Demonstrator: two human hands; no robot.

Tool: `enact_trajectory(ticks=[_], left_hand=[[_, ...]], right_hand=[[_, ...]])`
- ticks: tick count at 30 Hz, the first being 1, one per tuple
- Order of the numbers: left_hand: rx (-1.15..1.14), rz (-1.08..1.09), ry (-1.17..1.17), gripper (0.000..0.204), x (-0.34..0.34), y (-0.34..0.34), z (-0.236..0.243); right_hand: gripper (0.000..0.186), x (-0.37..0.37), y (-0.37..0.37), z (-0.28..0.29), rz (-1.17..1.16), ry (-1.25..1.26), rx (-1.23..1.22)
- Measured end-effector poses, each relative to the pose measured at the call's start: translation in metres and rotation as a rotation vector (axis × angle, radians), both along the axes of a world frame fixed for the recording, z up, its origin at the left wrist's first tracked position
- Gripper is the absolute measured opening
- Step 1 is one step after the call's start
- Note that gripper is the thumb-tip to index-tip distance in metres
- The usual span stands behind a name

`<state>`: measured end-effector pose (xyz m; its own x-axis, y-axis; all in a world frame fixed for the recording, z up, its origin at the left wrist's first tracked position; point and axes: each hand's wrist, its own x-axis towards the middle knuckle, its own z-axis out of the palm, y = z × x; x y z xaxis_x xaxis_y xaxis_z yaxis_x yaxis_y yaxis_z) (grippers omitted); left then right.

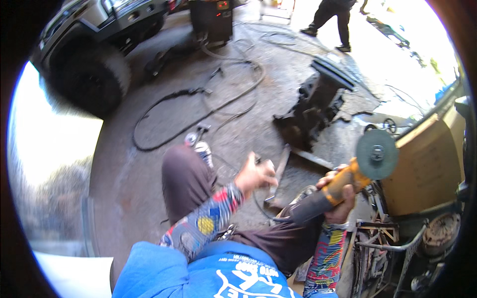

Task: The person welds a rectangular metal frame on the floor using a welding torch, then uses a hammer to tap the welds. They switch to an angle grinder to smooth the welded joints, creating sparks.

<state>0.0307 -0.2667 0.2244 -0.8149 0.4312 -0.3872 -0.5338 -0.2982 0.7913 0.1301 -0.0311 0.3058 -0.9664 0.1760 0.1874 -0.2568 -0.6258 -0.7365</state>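
Observation:
My right hand [343, 198] is wrapped around a yellow angle grinder [343, 184] with a dark grey rear body. Its round greenish disc [377, 154] faces up at the right. A thin dark power cord [262, 211] leaves the grinder's rear end and curves toward my left hand [256, 175]. That hand is closed in front of my knees, a small dark bit showing at its top; what it grips is too blurred to name. Both forearms wear colourful patterned sleeves. Beyond my hands, a dark, ragged-edged metal part [315, 102] lies on the floor beside an angled metal frame [310, 158].
A vehicle's big tyre [87, 74] stands at the far left, near a dark machine [211, 20]. Hoses [198, 119] loop across the concrete floor. At right are a cardboard box [422, 169] and piled metal parts [392, 248]. Another person [335, 22] stands far off.

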Motion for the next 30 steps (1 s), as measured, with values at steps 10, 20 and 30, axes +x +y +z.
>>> enact_trajectory(ticks=[10,20,30], left_hand=[[-0.55,0.298,0.608,0.096,-0.169,-0.081,0.073],[-0.433,-0.598,1.21,0.095,0.03,0.062,0.131],[-0.497,-0.543,0.748,0.072,0.044,0.003,0.107]], right_hand=[[0.055,0.006,0.011,0.005,-0.142,0.128,-0.208],[0.056,-0.003,-0.002,0.001,-0.218,0.072,0.016],[0.087,-0.006,-0.049,0.002,-0.29,-0.099,-0.155]])
